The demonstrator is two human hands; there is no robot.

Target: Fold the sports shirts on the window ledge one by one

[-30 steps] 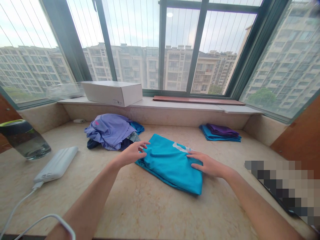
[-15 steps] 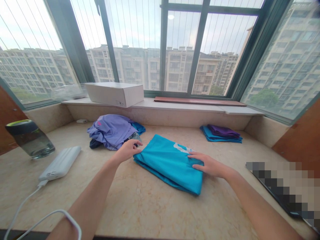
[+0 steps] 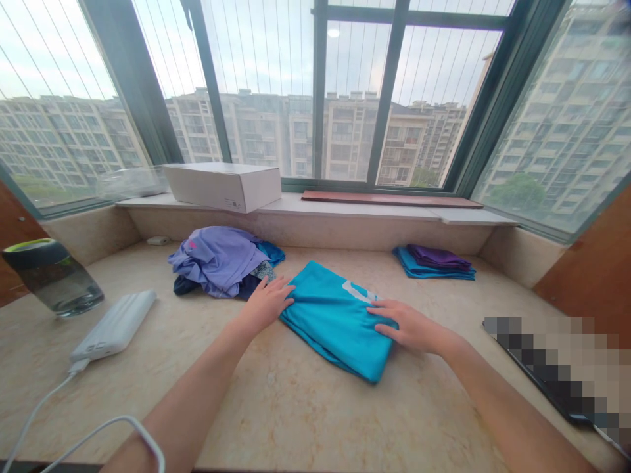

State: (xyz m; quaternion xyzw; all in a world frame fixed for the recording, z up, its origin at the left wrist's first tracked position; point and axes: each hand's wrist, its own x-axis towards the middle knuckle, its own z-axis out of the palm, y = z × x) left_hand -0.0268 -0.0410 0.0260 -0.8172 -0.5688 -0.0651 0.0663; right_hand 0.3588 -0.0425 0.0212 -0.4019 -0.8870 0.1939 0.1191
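Note:
A folded turquoise cloth garment with a white print near its far edge lies on the marble-patterned counter. My left hand rests on its left edge, fingers spread and laid on the fabric. On the right side, my right hand lies over the other edge with its fingers stretched out. Behind my left hand sits a rumpled pile of clothes, a lavender one on top. A small folded stack, purple cloth over blue, lies at the back right.
At the left stand a water bottle and a white power bank with a cable running to the front edge. A white box sits on the window ledge. A dark, partly pixelated device lies at the right.
My left hand has moved right and opened from a pinch at the garment's left corner to lie flat on it. The garment's left edge has shifted inward. My right hand stays nearly in place.

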